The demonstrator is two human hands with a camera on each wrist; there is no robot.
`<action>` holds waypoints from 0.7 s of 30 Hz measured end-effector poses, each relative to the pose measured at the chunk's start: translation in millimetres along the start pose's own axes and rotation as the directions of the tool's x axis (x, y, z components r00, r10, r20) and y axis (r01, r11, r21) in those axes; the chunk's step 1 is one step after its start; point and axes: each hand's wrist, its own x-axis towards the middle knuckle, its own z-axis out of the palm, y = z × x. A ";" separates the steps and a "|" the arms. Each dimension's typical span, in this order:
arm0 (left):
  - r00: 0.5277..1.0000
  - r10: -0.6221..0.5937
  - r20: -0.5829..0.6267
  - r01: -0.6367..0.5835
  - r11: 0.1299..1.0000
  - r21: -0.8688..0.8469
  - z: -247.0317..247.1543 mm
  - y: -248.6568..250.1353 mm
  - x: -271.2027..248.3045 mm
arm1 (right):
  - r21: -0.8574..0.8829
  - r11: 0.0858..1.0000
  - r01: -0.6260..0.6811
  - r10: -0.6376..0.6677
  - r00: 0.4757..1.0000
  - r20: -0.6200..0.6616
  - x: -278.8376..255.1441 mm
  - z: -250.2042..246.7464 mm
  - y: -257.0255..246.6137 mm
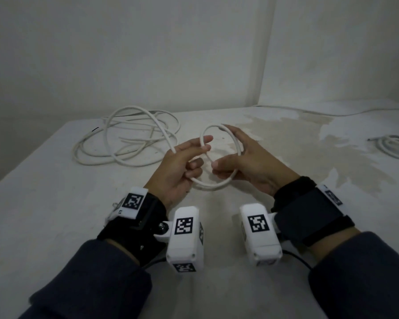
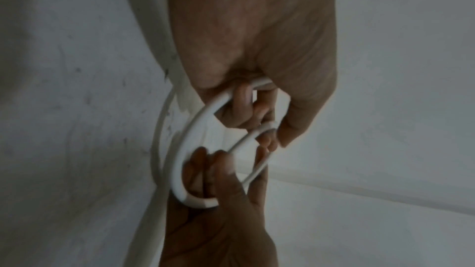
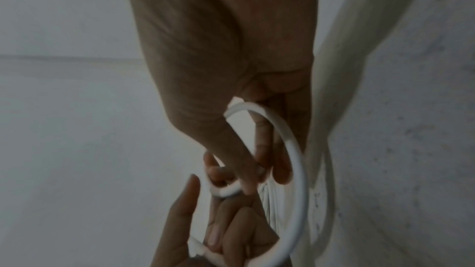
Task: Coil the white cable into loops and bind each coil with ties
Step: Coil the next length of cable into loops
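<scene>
A small loop of the white cable (image 1: pixel 236 143) is held up over the table between both hands. My left hand (image 1: pixel 194 157) grips the loop's left side, the cable running between its fingers; the lower fingers curl round the bottom strand. My right hand (image 1: pixel 230 153) holds the right side, thumb in front and fingers behind. From the left hand the cable trails back to a loose pile (image 1: pixel 124 139) at the back left. The left wrist view shows the loop (image 2: pixel 185 149) between the two hands; the right wrist view shows the loop (image 3: pixel 298 170) the same way. A short black strip (image 1: pixel 95 129), maybe a tie, lies beside the pile.
The white table (image 1: pixel 55 226) meets walls at the back and right. Another white cable bundle (image 1: pixel 396 148) lies at the far right edge, and a thin cable (image 1: pixel 332 112) runs along the back right. The tabletop is stained on the right half.
</scene>
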 end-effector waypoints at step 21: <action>0.965 -0.074 0.251 0.061 0.996 0.059 5.6 -2.0 -10.3 | 0.771 0.637 -0.016 0.116 0.990 -0.075 10.6 -0.6 3.8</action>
